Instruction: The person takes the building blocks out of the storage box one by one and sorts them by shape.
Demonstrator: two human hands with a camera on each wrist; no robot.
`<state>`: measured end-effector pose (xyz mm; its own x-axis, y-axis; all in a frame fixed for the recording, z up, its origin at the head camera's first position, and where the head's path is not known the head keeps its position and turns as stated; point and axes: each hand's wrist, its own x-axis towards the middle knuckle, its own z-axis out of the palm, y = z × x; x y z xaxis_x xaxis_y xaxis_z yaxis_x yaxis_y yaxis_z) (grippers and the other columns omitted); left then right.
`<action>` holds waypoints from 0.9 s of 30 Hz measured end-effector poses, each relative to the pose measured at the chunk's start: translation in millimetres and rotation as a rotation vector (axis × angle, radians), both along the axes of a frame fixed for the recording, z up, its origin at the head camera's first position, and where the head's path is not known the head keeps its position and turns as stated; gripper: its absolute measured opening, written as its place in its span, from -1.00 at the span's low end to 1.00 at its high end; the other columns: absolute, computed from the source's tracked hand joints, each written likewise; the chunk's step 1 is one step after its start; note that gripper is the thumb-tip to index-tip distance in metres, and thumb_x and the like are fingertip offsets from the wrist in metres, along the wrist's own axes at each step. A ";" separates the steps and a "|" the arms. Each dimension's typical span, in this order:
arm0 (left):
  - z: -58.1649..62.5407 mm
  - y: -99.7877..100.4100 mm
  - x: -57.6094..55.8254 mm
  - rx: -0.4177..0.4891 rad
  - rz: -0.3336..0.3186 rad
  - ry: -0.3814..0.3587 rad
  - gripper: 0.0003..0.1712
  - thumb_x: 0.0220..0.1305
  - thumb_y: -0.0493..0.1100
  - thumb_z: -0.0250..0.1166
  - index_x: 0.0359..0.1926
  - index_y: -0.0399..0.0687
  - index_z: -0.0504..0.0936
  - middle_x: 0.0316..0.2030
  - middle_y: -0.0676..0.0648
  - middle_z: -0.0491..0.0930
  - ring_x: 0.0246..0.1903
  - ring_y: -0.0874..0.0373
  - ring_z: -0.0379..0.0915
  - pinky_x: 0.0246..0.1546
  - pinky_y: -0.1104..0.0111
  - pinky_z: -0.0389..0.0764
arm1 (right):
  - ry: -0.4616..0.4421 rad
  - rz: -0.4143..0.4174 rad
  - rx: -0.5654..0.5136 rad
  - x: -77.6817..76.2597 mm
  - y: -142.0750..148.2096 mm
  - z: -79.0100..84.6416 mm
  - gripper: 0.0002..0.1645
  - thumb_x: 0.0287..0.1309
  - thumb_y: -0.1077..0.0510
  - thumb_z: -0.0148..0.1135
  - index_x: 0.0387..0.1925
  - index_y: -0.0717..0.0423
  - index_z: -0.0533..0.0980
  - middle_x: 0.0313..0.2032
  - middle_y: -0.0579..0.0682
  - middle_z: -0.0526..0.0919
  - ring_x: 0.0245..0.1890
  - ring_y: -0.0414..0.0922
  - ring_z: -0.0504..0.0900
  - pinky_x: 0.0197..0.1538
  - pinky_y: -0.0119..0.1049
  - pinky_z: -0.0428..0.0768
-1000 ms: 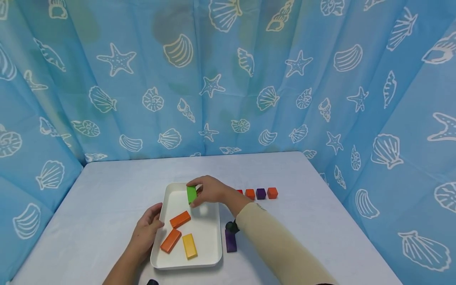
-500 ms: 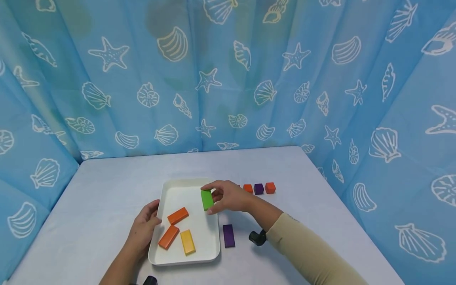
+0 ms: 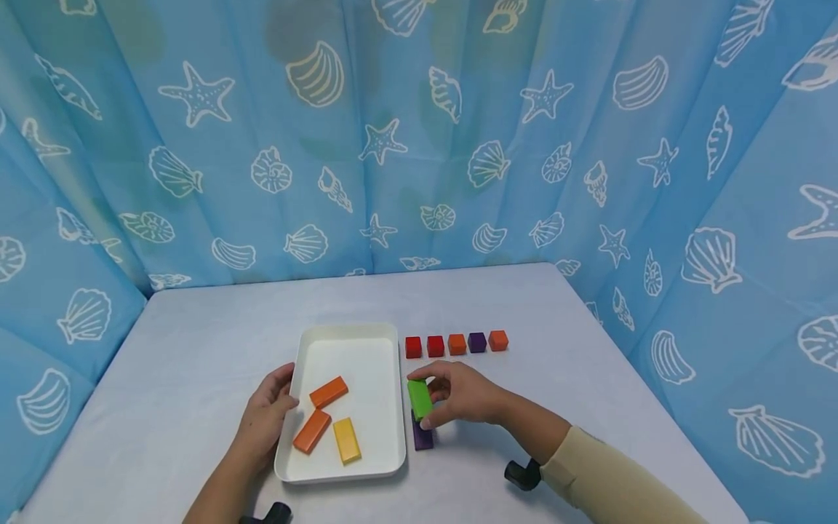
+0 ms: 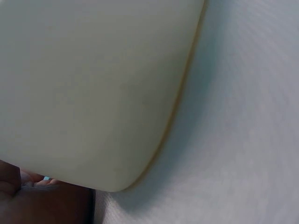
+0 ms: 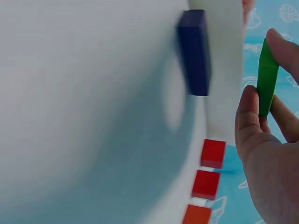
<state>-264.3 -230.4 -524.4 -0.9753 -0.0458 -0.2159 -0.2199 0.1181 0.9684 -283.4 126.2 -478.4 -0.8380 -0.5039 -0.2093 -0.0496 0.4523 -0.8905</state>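
Note:
A green rectangular block (image 3: 419,398) is pinched between the thumb and fingers of my right hand (image 3: 468,393). It is held up just past the white tray's right wall, above a purple block (image 3: 423,437) lying on the table and partly covering it in the head view. My left hand (image 3: 265,415) holds the white tray (image 3: 350,477) by its left side, with the thumb at the rim. Inside the tray lie two orange blocks, one higher (image 3: 329,391) and one lower (image 3: 312,431), and a yellow block (image 3: 347,440). The left wrist view shows mostly the tray's outer wall (image 4: 93,93).
Beyond the right hand, a row of small cubes runs rightward: two red (image 3: 413,347), then orange (image 3: 457,344), purple (image 3: 477,342) and orange (image 3: 498,340). The white-covered table (image 3: 196,349) is bordered by a blue shell-patterned curtain (image 3: 393,182).
My right hand has carried the green block rightward and nearer, from over the tray to above the purple block. The left hand has stayed at the tray. Red cubes have come into full view.

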 end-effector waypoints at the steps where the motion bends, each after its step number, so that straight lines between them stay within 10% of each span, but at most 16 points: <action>1: 0.8 0.1 -0.1 -0.003 0.001 0.001 -0.19 0.41 -0.42 0.02 0.65 -0.20 0.10 0.64 -0.27 0.07 0.63 -0.19 -0.05 0.54 -0.07 0.14 | -0.007 -0.007 0.006 1.5 2.8 -2.7 -0.12 -0.09 0.24 0.73 0.35 -0.01 0.61 0.13 -0.09 0.63 0.03 -0.02 0.67 -0.01 -0.16 0.79; 27: 0.8 0.7 3.5 0.006 -0.004 0.014 -0.19 0.44 -0.40 0.03 0.66 -0.16 0.09 0.65 -0.24 0.06 0.63 -0.15 -0.05 0.55 -0.02 0.14 | 0.064 -0.101 0.200 34.6 30.7 -23.1 -0.16 -0.17 0.22 0.77 0.25 0.00 0.65 -0.07 -0.08 0.57 -0.12 -0.05 0.56 -0.05 -0.27 0.74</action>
<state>-260.9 -229.6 -523.6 -0.9785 -0.0410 -0.2024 -0.2058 0.1128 0.9721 -248.9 156.8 -501.5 -0.8971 -0.3702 -0.2413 -0.0487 0.6254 -0.7788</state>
